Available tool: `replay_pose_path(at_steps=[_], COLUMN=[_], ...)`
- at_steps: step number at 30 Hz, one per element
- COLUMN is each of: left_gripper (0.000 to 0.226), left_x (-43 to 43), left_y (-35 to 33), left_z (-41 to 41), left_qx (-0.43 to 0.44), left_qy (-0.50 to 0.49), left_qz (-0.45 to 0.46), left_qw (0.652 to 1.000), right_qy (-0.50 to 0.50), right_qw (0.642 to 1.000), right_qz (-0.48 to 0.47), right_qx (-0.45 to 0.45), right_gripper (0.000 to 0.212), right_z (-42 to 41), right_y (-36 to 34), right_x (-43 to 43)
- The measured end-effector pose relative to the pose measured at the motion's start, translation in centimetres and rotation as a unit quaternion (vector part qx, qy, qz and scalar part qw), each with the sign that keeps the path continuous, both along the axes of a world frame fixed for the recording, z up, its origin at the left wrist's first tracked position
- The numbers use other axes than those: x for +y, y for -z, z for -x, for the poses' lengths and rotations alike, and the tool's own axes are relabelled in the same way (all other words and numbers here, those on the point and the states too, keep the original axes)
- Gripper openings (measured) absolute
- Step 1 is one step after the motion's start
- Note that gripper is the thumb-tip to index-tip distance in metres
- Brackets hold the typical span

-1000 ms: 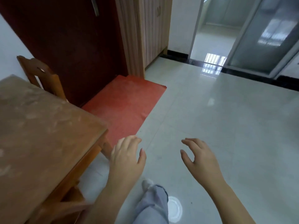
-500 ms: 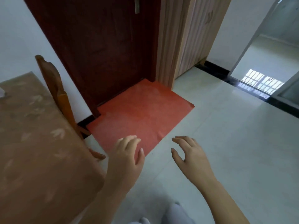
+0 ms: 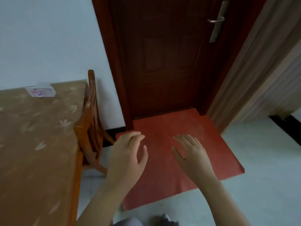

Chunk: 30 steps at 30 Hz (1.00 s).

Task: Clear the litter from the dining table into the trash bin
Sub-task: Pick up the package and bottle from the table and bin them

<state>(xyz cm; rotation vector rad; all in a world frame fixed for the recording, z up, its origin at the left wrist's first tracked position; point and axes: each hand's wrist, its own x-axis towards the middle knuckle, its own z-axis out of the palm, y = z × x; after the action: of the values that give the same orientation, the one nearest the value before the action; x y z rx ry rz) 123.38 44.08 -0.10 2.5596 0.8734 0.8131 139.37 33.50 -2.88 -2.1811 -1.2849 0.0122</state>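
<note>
The dining table with a brown leaf-patterned cover fills the left side. At its far edge by the wall lies a flat white and purple packet. My left hand hovers open just right of the table, over the floor, holding nothing. My right hand is also open and empty, held above the red mat. No trash bin is in view.
A wooden chair is tucked against the table's right edge. A red mat lies before a dark red door with a metal handle. Pale tiled floor spreads to the right.
The view has swung left toward the table and door. The packet on the table has come into sight. Both hands stay open and empty in front of me.
</note>
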Motion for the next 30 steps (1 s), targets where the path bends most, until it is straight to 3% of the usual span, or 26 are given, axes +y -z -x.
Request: replay_pose_path(at_steps=[6,15,22,30], left_gripper=[0.043,0.039,0.038,0.039], left_x=[4.6,16.8,27.8,33.6], left_y=[0.8,2.4,2.6,3.6], left_z=[0.0,-1.8,-0.8,2.0], left_qx=[0.038,-0.020,-0.040,-0.009], left_qy=[-0.146,-0.264,-0.366,-0.480], left_qz=[0.043,0.034,0.027,0.044], left_qw=[0.988,0.964,0.929,0.876], right_qy=[-0.118,-0.225,-0.337,-0.450], right_qw=[0.993,0.974,0.940,0.893], right_qz=[-0.002,0.009,0.015,0.015], right_qx=[0.020,0.004,-0.043,-0.022], right_gripper=[0.034,0.040,0.040,0.038], right_z=[-3.2,-5.7,-4.4,-0.7], right_y=[0.1,0.6,-1.4,-1.1], right_x=[8.2,22.9,37.5,48.4])
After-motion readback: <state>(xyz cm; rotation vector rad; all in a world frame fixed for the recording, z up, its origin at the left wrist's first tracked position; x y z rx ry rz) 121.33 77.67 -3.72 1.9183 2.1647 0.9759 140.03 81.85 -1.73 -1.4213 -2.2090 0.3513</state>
